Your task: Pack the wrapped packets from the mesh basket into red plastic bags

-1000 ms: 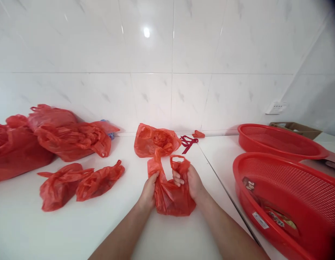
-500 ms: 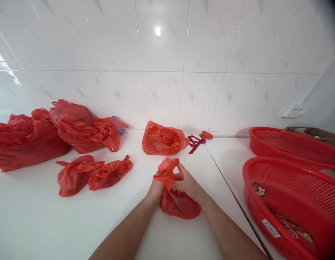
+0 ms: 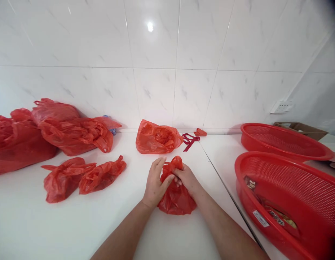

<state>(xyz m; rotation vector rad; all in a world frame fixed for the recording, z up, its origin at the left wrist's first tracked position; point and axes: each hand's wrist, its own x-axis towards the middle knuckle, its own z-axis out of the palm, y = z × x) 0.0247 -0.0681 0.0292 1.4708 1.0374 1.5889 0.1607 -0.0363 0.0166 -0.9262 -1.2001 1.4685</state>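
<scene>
A filled red plastic bag [image 3: 177,200] rests on the white table in front of me, its gathered top standing up between my hands. My right hand [image 3: 185,178] pinches the bag's neck from the right. On the other side, my left hand [image 3: 155,182] has its fingers raised and apart, with the thumb reaching across to the bag near my right fingers. Behind it lies another red bag [image 3: 156,139] with crumpled red plastic in its mouth.
Two small tied red bags [image 3: 63,178] lie at the left, before large red bags [image 3: 21,144]. Right are two red baskets [image 3: 267,231], the nearer holding packets. Dark red ribbon [image 3: 190,141] and a red scrap [image 3: 200,132] lie near the tiled wall.
My left hand has come out from behind the bag's neck and its fingers have spread. The bag's top is more bunched. The view has shifted slightly right.
</scene>
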